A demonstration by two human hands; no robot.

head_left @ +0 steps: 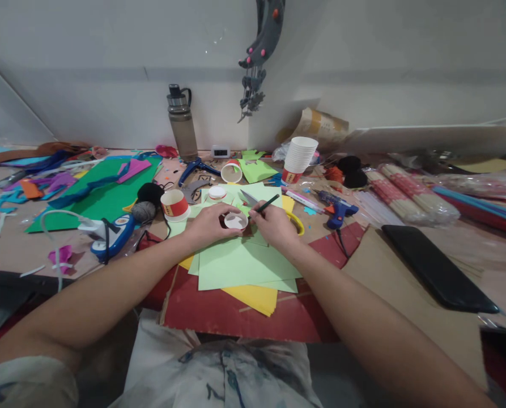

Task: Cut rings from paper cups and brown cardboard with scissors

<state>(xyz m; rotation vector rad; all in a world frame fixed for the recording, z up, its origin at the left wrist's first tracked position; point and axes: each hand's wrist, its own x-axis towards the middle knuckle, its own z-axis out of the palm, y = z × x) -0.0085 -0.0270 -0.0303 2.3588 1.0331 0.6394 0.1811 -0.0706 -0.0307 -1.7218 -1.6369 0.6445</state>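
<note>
My left hand [210, 225] is curled around a small round white piece [236, 220], which looks like the cut bottom of a paper cup. In my right hand [273, 222] is a dark pencil [270, 202], its lower end close to the white piece; whether it touches cannot be made out. Both hands are over light green paper sheets [244, 263]. Scissors with a yellow handle [296, 223] lie partly under my right hand. Just beyond my left hand sits another white round piece [217, 192], and a red-and-white paper cup [174, 205] stands to its left.
A stack of paper cups [299, 158], a blue glue gun [337, 208] and bundled sticks [409, 192] are on the right. A black phone-like slab [437, 266] lies on cardboard. Leftward are a blue power strip [114, 235] and green sheet [95, 195]. A bottle [182, 127] stands behind.
</note>
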